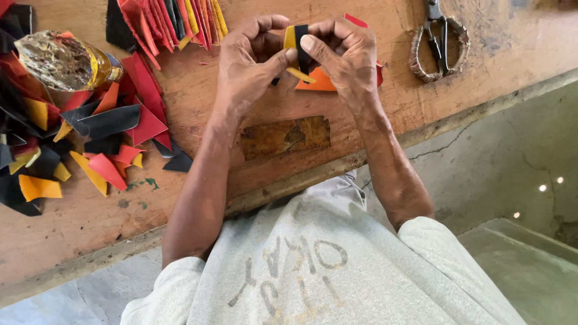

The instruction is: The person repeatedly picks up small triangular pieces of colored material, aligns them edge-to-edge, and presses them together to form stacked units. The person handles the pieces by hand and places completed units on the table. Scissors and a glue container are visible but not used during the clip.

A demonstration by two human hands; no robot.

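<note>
Both hands meet above the middle of the bench, fingers curled inward and thumbs pressing toward each other. The left hand pinches a small folded piece of yellow and black sheet between thumb and fingertips, and the right hand grips the same piece from the other side, its thumb laid across the black strip. So both hands are closed on that one piece, held just above the wood rather than lying on it.

Directly under the hands an orange piece lies flat on the bench, with a red piece showing behind the right hand's knuckles. A dark rectangular patch marks the bench surface just nearer the person than the hands, close to the front edge.

Toward the far edge, left of the hands, a fanned stack of strips in red, yellow and black rests on the wood. Along the left end of the bench spreads a loose heap of cut scraps in red, black, orange and yellow. On top of that heap lies a clear bottle holding yellowish liquid, tipped on its side.

Near the far right corner sits a pair of scissors with wrapped handles, well apart from both hands. The person's light grey shirt fills the lower foreground.
</note>
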